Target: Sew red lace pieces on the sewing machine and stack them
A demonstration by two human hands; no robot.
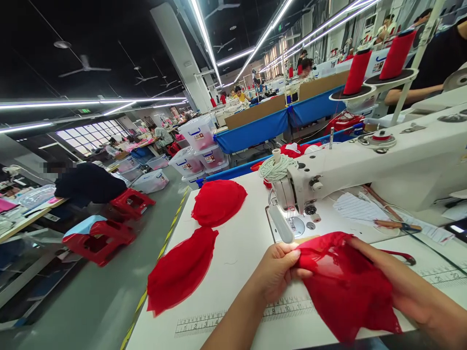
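Observation:
A sheer red fabric piece hangs between my two hands in front of a white sewing machine. My left hand pinches its left edge between thumb and fingers, close to the needle plate. Along the upper right side of the cloth, my right hand grips it; its fingertips are partly hidden by the fabric. Two more red fabric pieces lie on the white table to the left: a rounded one further back and a longer one nearer me.
A ruler scale is printed along the table's front. Behind my right hand lie a wooden-handled tool, lined paper and a dark red curved handle. Red thread cones stand above the machine. Red stools are left, beyond the aisle.

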